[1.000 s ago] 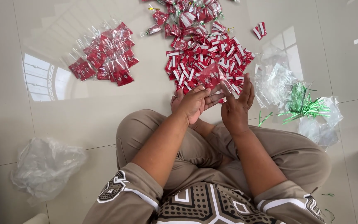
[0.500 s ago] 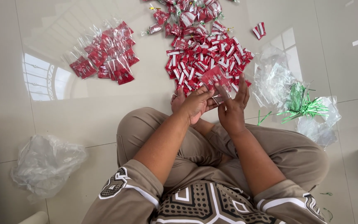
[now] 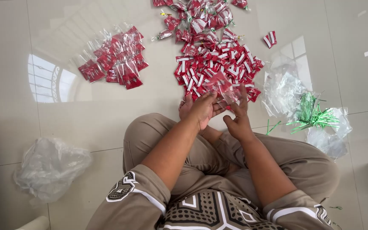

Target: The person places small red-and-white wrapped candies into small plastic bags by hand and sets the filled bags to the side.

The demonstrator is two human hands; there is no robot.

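I sit cross-legged on a glossy tiled floor. My left hand and my right hand meet in front of my knees, both gripping a small clear plastic bag with red contents. Just beyond my fingers lies a heap of red-and-white wrapped sweets. Farther back rests a cluster of filled, tied clear bags.
A pile of filled clear bags with red contents lies at the left. To the right are empty clear bags and green twist ties. A crumpled plastic bag sits near my left knee. One loose sweet lies apart.
Both hands stayed together at the sweets heap; my right hand's fingers spread and shifted slightly on the small clear bag.
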